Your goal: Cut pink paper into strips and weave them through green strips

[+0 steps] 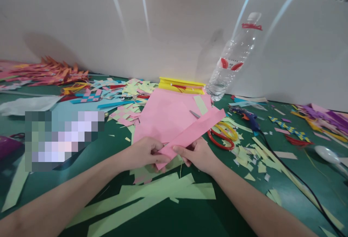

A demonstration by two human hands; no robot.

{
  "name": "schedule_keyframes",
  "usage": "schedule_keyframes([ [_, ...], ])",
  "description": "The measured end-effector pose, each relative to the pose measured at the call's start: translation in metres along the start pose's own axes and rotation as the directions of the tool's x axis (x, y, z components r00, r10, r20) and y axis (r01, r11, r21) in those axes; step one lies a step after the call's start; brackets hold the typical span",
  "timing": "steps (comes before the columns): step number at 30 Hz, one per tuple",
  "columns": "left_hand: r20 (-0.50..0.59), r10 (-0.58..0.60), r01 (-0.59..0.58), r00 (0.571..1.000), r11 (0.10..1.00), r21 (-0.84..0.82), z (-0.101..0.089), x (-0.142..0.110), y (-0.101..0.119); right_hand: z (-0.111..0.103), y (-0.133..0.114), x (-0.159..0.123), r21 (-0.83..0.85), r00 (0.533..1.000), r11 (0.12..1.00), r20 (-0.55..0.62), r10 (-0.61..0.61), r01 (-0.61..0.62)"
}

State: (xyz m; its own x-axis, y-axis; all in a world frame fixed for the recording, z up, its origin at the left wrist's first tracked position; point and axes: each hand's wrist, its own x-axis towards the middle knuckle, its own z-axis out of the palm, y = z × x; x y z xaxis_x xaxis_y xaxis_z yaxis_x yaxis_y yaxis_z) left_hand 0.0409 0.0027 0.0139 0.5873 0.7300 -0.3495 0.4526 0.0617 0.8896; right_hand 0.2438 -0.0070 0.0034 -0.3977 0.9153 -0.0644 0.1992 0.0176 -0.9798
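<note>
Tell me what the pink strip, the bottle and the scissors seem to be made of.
Pink strip: probably matte paper; flat, straight-edged, no shine. Bottle: likely glossy clear plastic, see-through with highlights. Scissors: grey blade, likely metal; smooth, opaque handles, probably plastic.

Left hand (148,153) and right hand (202,156) pinching a pink strip (193,129) over a larger pink sheet (165,115), scissors (230,146) across the sheet's right edge, clear bottle (230,65) behind it to the right, pale green strips (152,190) before it on the green worktop (168,222)
</note>
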Motion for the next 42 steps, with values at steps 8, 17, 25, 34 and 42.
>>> schedule_keyframes([
  [8, 0.029, -0.023, 0.023, 0.999, 1.000, -0.007, -0.001, -0.001, 0.004, -0.002, 0.014, 0.008, 0.222, 0.982, 0.974, -0.187, 0.003, 0.040],
  [17, 0.044, -0.023, 0.024, 0.999, 0.999, -0.030, -0.002, 0.000, -0.001, -0.006, 0.006, 0.011, 0.471, 0.981, 0.881, -0.184, 0.060, 0.035],
  [25, 0.158, -0.002, 0.005, 0.987, 1.000, -0.016, -0.008, -0.002, 0.000, -0.022, 0.006, 0.014, 0.579, 0.971, 0.810, -0.232, 0.062, 0.087],
  [34, 0.120, 0.006, -0.024, 0.993, 0.989, 0.147, -0.016, -0.012, 0.009, -0.037, 0.002, 0.014, 0.409, 0.891, 0.887, -0.453, -0.004, 0.212],
  [42, -0.129, 0.093, -0.058, 0.987, 0.967, 0.247, -0.041, -0.010, 0.004, -0.046, 0.010, 0.011, -0.030, 0.759, 0.990, -0.639, -0.125, 0.137],
])
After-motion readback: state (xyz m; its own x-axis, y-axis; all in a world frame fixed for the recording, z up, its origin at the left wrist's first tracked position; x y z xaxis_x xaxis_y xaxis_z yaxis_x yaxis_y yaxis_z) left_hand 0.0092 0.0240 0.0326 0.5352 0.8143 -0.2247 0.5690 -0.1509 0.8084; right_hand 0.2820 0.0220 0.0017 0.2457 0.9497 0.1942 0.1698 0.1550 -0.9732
